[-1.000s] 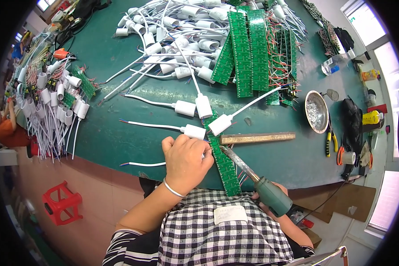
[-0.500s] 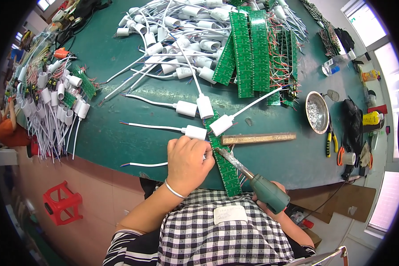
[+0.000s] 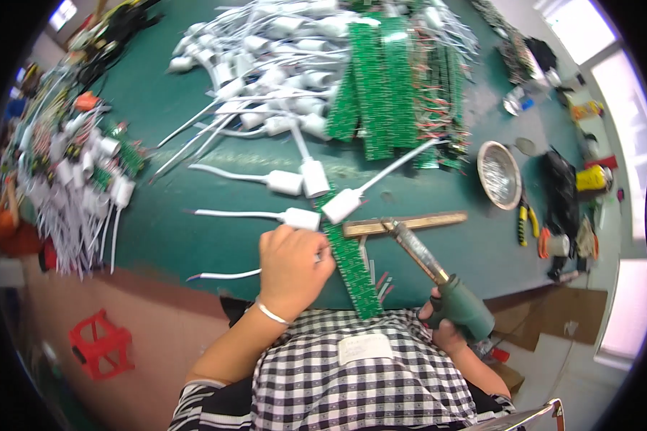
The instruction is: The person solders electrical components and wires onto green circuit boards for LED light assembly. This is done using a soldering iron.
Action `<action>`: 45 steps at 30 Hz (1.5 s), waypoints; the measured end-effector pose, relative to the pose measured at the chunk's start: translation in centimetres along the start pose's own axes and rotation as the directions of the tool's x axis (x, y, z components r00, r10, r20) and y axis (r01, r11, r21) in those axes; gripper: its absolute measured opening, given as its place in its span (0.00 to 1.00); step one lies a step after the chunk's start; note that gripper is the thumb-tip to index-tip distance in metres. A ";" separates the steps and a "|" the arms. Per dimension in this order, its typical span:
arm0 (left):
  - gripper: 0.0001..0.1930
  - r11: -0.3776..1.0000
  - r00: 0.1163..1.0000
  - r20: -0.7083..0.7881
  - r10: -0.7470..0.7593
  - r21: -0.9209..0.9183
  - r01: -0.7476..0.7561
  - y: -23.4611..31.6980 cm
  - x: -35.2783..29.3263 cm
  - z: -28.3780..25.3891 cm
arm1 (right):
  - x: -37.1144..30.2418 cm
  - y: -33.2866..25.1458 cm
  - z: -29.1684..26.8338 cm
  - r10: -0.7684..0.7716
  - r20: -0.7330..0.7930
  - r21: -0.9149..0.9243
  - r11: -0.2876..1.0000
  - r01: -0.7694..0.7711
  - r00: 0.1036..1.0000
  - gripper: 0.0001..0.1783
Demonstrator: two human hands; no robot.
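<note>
My right hand (image 3: 446, 332) is wrapped round the green handle of a soldering iron (image 3: 469, 310). The iron's tip is over a narrow wooden bar (image 3: 410, 224), apart from the board. Closed fingers of my left hand (image 3: 292, 266) are at the left edge of a long green circuit board strip (image 3: 358, 280). A white cable (image 3: 226, 275) runs in under that hand; its end is hidden, apart from a bit of something between the fingertips. Around the strip's far part lie white cylindrical caps with cables (image 3: 300, 218), including one on its right side (image 3: 342, 206).
A heap of white capped cables (image 3: 266, 79) and stacked green board strips (image 3: 370, 86) fill the far side. Another bundle (image 3: 86, 179) hangs at the left edge. On the right are a metal bowl (image 3: 499, 176), pliers (image 3: 527, 219) and a solder spool (image 3: 557, 246). A red stool (image 3: 101, 345) stands below.
The soldering iron's tip has moved off the board strip to the right, over the wooden bar. My left hand stays closed beside the strip. The whole view has shifted slightly and blurred.
</note>
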State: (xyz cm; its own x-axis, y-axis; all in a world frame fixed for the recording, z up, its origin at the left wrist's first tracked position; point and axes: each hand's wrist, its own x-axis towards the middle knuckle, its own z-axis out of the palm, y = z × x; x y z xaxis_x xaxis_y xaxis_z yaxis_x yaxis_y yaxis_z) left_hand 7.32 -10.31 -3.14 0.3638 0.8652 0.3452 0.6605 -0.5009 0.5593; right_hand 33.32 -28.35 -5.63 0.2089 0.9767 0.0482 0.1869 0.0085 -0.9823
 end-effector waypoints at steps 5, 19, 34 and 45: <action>0.06 0.999 1.000 -0.002 -0.028 0.031 0.028 -0.3 -0.6 -0.2 | 4.6 -4.3 -1.7 -0.155 -0.392 0.024 0.984 0.178 0.907 0.32; 0.08 1.000 1.000 -0.009 -0.017 0.010 0.017 -0.2 -0.6 -0.4 | 4.2 -5.1 -2.1 0.024 -0.268 0.113 0.994 0.006 0.963 0.24; 0.09 0.992 0.999 -0.039 -0.015 -0.129 0.010 -0.9 -0.9 -0.6 | 3.3 -4.0 0.6 -0.086 0.281 -0.299 0.939 0.172 0.956 0.20; 0.09 0.989 1.000 0.021 -0.005 -0.148 0.008 -0.9 -0.5 -0.4 | 3.2 -4.0 2.2 0.025 0.210 -0.088 0.996 -0.007 0.977 0.14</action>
State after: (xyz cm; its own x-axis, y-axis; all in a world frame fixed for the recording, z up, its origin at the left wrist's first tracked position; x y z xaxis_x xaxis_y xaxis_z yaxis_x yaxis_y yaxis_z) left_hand 6.31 -10.29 -3.50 0.3739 0.8680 0.3266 0.5592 -0.4920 0.6673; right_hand 31.11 -24.81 -1.94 0.0069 0.9999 -0.0156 0.2688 -0.0169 -0.9630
